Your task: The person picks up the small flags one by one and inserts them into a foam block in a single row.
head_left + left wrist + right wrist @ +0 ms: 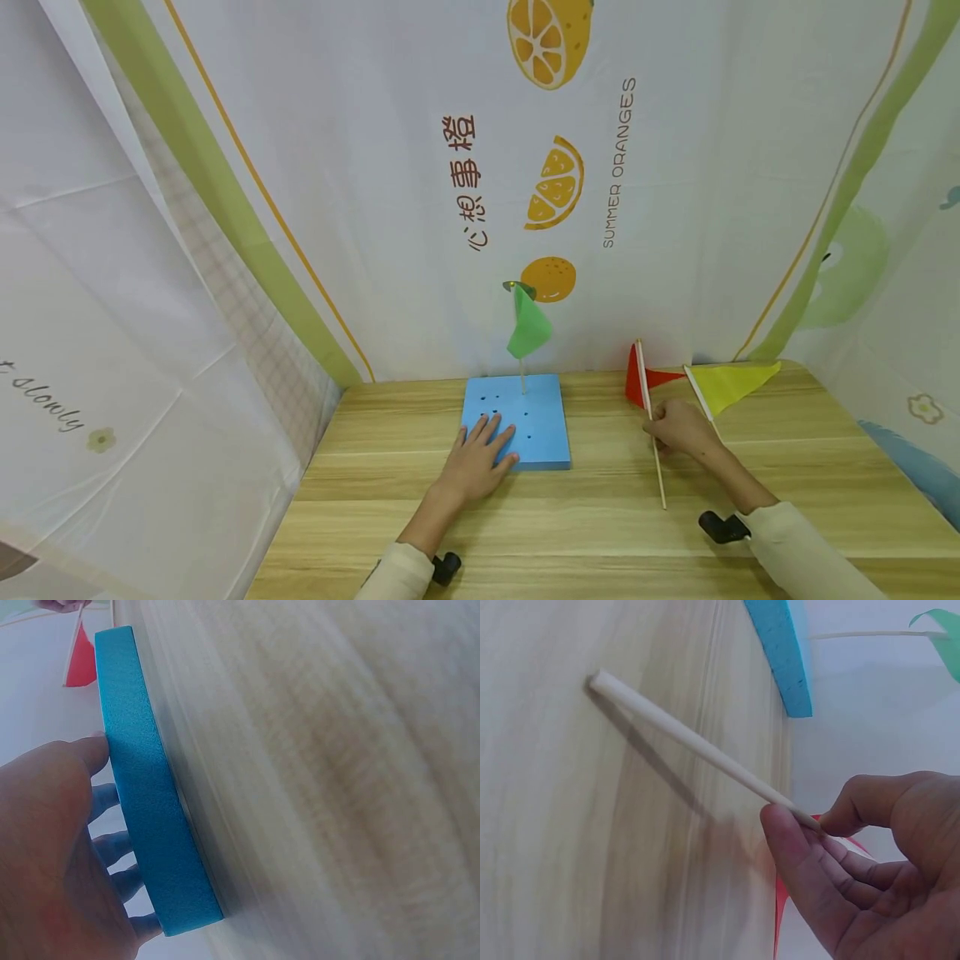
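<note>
1. The red flag (643, 385) is what's in hand. It sits right of the foam block (517, 421), its stick slanting over the table (600, 533) with the butt end down near the wood and the red pennant up top.
2. Right hand (678, 427) has the stick pinched between thumb and fingertips (795, 825), about midway along. The wrist view shows the rest of that hand curled loosely underneath.
3. Left hand (480, 454) lies flat on the block's near left corner, fingers (112, 859) straight and spread a bit, pressing down. Good, I'd say that's what keeps the block from skating.
4. A green flag (528, 329) already stands in a hole at the block's far edge. Other holes dot the top.
5. A yellow flag (731, 385) lies on the table just beside the red one.
6. My take on doing this well: choke the pinch lower on the stick for control, bring it upright before it meets a hole, and pick one well apart from the green flag so the pennants don't tangle.
</note>
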### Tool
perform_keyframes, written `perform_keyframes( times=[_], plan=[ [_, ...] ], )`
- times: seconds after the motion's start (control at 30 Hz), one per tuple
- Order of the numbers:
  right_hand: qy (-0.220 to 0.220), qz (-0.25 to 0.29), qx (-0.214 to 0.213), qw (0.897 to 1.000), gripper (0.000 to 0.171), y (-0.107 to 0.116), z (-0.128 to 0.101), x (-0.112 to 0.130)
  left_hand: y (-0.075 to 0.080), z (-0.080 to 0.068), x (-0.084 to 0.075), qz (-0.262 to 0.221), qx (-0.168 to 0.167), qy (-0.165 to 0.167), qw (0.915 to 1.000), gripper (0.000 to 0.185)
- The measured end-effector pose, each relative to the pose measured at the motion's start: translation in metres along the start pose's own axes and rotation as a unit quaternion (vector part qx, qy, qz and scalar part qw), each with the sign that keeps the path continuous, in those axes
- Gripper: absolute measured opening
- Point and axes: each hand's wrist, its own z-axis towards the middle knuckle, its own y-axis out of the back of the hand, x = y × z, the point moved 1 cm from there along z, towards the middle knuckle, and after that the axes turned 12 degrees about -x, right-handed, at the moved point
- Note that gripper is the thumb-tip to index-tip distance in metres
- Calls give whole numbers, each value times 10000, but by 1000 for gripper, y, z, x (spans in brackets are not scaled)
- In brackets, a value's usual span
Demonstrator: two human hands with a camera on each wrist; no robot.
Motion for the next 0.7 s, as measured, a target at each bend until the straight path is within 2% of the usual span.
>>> perform_keyframes(
  times=[0.17,0.7],
  plan=[
    [130,47,-32,9999,21,0,0,6,-1,0,1,0,16,5,10000,59],
    [65,403,-99,9991,16,-1,1,24,-2,0,1,14,-23,-13,10000,59]
  ],
)
